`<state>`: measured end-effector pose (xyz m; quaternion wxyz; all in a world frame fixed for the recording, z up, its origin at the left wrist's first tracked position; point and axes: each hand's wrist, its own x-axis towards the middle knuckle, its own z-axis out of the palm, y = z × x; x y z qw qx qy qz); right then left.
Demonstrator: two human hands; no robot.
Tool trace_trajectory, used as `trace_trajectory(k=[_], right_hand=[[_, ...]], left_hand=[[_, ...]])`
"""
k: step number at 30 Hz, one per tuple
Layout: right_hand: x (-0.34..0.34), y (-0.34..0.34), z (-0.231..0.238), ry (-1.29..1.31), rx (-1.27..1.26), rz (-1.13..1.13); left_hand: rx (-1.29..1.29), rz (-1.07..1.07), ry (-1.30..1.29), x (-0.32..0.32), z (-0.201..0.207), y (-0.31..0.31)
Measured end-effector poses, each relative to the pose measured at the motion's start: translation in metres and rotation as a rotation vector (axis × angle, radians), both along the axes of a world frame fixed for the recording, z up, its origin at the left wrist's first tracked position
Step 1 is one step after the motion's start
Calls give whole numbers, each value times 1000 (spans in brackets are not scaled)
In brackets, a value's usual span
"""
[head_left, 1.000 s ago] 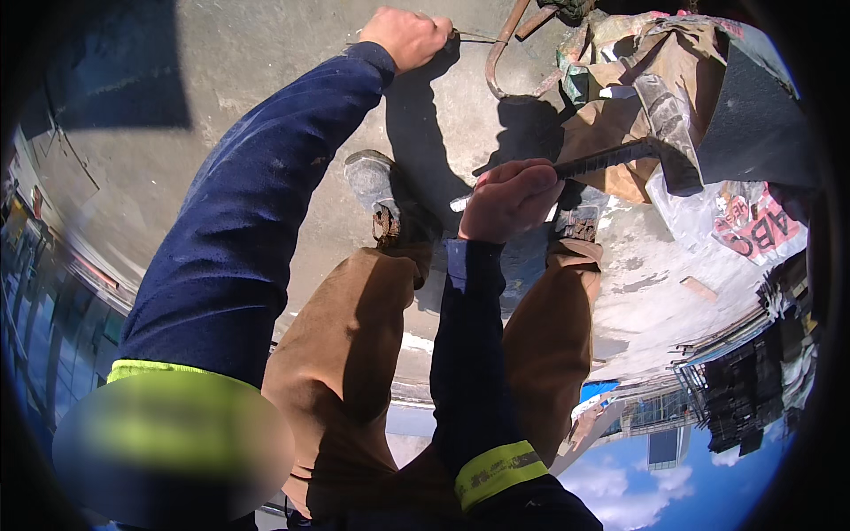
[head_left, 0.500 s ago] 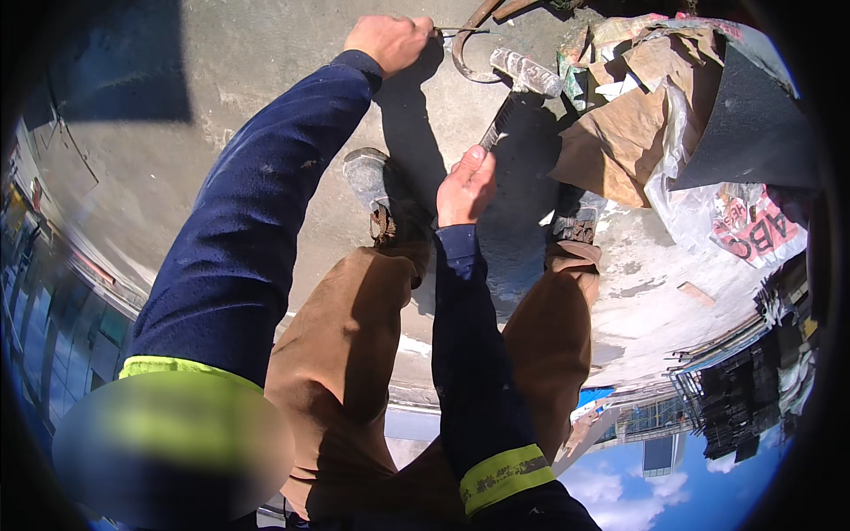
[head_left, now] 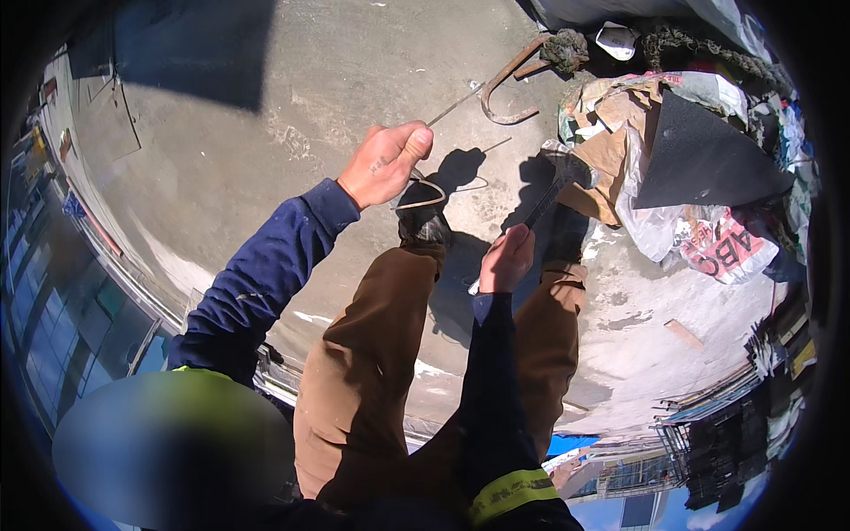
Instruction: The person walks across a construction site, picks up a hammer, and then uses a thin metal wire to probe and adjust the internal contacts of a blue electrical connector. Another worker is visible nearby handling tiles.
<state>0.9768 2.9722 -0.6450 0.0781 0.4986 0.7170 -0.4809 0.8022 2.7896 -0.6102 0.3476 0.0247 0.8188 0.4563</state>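
Thin, grey, bent metal rod [head_left: 456, 105]: gripped in left hand [head_left: 386, 165], slanting forward-right along long axis; lies forward-left of right hand [head_left: 507, 257], closed around straight, dark-handled, grey-headed hammer [head_left: 546, 196].

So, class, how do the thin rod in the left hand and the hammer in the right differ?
The thin rod stays slim, while the hammer broadens into a thick head. The rod curves into a bend near the left hand; the hammer's handle, in the right hand, looks straight. Both are hand-held, with their far ends slanting up toward the picture's right.
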Motion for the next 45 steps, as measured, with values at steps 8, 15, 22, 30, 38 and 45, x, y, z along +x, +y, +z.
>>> trace_trajectory(k=[8, 15, 22, 30, 38, 45], right_hand=[[21, 42, 24, -54, -72, 76], [25, 74, 45, -64, -41, 156], [34, 103, 80, -122, 39, 250], [73, 141, 91, -318, -320, -26], [86, 147, 97, -351, -340, -55], [112, 144, 72, -393, -153, 195]], left_hand=[[341, 331, -301, 42, 62, 29], [321, 412, -276, 54, 89, 59], [347, 689, -473, 81, 82, 64], [47, 321, -14, 79, 144, 55], [-227, 487, -59, 95, 85, 69], [-74, 536, -72, 131, 13, 94]])
